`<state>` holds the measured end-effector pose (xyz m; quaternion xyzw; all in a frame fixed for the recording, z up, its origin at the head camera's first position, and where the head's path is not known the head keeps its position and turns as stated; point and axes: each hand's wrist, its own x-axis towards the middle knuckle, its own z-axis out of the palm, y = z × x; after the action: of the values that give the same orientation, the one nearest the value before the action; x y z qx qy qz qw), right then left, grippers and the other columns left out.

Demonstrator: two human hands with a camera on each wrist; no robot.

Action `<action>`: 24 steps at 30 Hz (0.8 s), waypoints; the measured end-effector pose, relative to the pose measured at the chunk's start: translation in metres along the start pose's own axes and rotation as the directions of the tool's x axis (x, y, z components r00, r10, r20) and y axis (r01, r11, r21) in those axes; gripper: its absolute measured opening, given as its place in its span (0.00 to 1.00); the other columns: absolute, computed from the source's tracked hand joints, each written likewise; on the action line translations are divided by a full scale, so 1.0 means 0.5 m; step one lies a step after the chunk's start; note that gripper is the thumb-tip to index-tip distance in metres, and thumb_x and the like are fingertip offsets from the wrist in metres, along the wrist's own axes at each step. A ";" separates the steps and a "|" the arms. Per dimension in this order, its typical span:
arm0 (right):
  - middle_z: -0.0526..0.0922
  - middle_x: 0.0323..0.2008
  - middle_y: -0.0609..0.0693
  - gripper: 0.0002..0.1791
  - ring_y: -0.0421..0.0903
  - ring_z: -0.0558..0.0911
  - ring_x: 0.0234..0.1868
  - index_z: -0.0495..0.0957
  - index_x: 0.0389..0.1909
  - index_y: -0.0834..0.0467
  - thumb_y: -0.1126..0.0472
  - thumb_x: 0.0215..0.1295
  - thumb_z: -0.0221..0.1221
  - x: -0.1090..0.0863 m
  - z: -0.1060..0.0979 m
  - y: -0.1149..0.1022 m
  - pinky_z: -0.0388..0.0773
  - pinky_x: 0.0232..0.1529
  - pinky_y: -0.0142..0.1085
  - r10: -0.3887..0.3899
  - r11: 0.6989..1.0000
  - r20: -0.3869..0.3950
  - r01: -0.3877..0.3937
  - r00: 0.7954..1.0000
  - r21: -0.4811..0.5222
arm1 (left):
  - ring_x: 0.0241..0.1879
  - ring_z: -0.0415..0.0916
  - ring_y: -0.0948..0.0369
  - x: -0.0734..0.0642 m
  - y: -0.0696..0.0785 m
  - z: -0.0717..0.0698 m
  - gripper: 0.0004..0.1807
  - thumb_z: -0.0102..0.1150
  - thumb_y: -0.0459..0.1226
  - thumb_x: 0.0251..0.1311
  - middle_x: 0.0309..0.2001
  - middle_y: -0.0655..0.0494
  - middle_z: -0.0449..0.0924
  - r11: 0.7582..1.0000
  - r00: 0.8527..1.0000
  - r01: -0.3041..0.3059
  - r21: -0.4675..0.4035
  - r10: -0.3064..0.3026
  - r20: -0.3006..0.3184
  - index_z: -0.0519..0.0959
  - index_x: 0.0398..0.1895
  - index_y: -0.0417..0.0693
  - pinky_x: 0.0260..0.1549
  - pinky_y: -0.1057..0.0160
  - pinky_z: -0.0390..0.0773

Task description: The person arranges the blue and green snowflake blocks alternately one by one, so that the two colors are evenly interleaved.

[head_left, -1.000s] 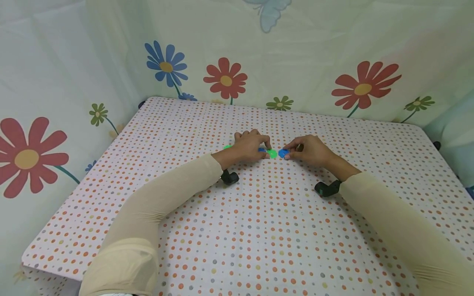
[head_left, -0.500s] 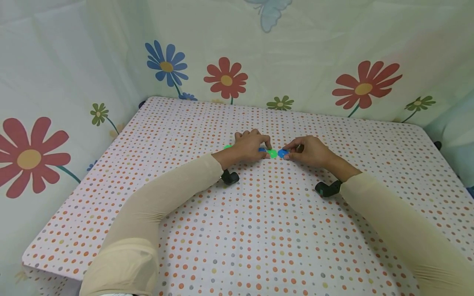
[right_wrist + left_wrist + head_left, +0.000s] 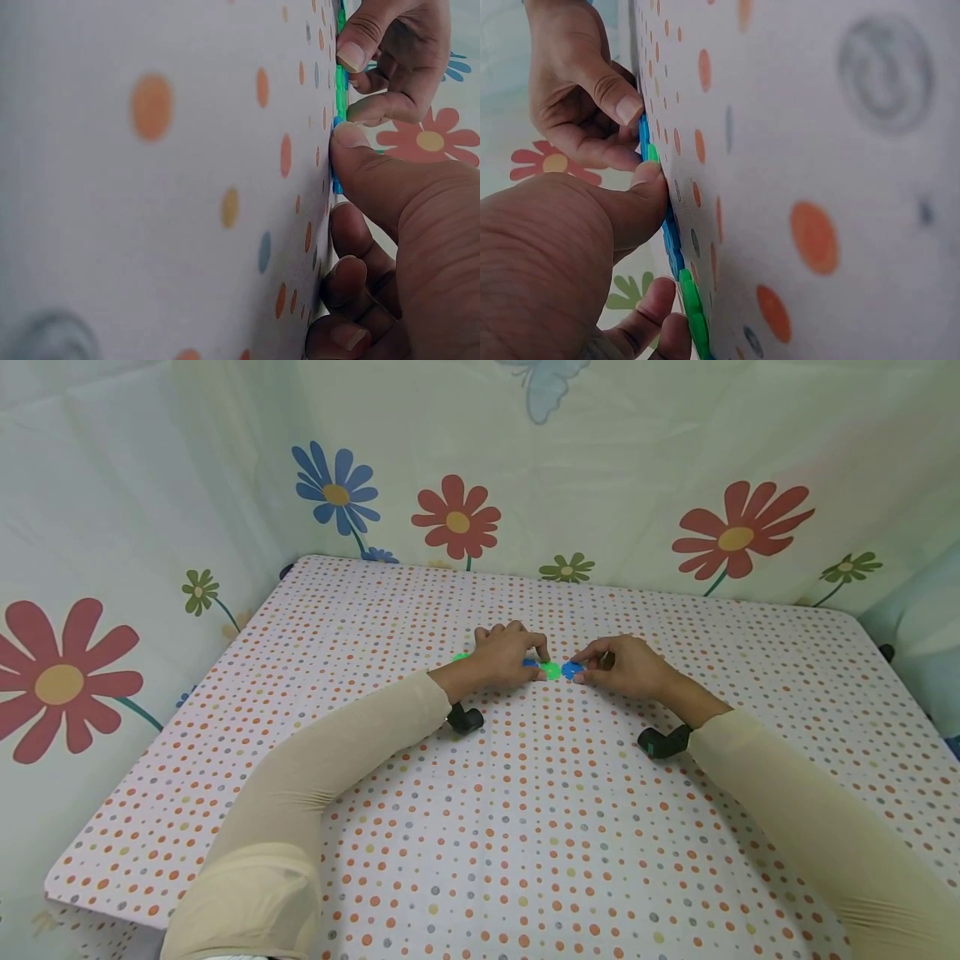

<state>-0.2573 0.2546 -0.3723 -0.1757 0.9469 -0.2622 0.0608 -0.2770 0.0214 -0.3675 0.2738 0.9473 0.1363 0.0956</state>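
Note:
A row of small flat plastic discs with notched edges, green and blue by turns, lies on the table. With thumb and index finger my left hand pinches a green disc at the row's right end. A blue disc beside it is partly covered by that hand. My right hand pinches another blue disc between thumb and index finger, its edge against or very near the green one. Past my left wrist another green disc peeks out. In the left wrist view a green disc lies below my left fingers.
The table has a white cloth with coloured dots. Behind it hangs a curtain printed with flowers. Black wrist cameras stick out under the left wrist and the right wrist.
My right hand has brought its blue disc slightly left, narrowing the gap to the green disc. My left hand stays in place.

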 end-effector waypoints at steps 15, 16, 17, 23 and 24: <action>0.79 0.34 0.52 0.19 0.44 0.74 0.29 0.82 0.51 0.59 0.53 0.63 0.67 0.001 0.001 0.002 0.70 0.28 0.33 -0.002 1.000 0.008 0.002 1.000 -0.001 | 0.53 0.65 0.55 -0.001 0.001 -0.001 0.13 0.56 0.57 0.65 0.62 0.58 0.67 1.000 1.000 0.001 0.009 -0.001 0.002 0.77 0.50 0.72 0.54 0.48 0.55; 0.79 0.34 0.52 0.19 0.44 0.74 0.29 0.82 0.51 0.59 0.53 0.63 0.67 0.002 0.001 0.002 0.70 0.28 0.33 0.000 1.000 0.008 0.000 1.000 0.002 | 0.53 0.65 0.55 0.000 0.001 -0.001 0.13 0.56 0.57 0.65 0.62 0.58 0.67 1.000 1.000 0.002 0.011 -0.002 0.001 0.77 0.50 0.72 0.54 0.49 0.55; 0.79 0.34 0.52 0.19 0.44 0.74 0.29 0.82 0.51 0.59 0.53 0.63 0.66 0.001 0.001 0.002 0.70 0.28 0.33 0.001 1.000 0.009 -0.001 1.000 0.003 | 0.53 0.65 0.55 0.000 0.001 0.000 0.13 0.56 0.57 0.65 0.62 0.58 0.67 1.000 1.000 0.002 0.010 -0.002 0.001 0.77 0.50 0.72 0.54 0.49 0.55; 0.79 0.34 0.52 0.19 0.44 0.74 0.29 0.82 0.51 0.58 0.53 0.63 0.66 0.002 0.003 0.003 0.70 0.28 0.34 0.011 1.000 0.011 -0.011 1.000 0.005 | 0.53 0.65 0.55 0.001 -0.001 0.000 0.13 0.56 0.57 0.65 0.62 0.58 0.68 1.000 1.000 -0.001 0.005 0.001 0.002 0.77 0.50 0.72 0.53 0.49 0.55; 0.78 0.34 0.52 0.19 0.44 0.74 0.29 0.82 0.51 0.58 0.52 0.64 0.66 0.002 0.003 0.003 0.70 0.28 0.34 0.011 1.000 0.010 -0.011 1.000 0.003 | 0.53 0.65 0.55 0.001 -0.001 0.000 0.13 0.56 0.57 0.65 0.62 0.58 0.68 1.000 1.000 0.000 0.006 0.000 0.001 0.77 0.50 0.72 0.53 0.49 0.55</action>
<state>-0.2584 0.2548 -0.3746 -0.1715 0.9472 -0.2623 0.0674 -0.2779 0.0213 -0.3677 0.2741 0.9477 0.1331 0.0954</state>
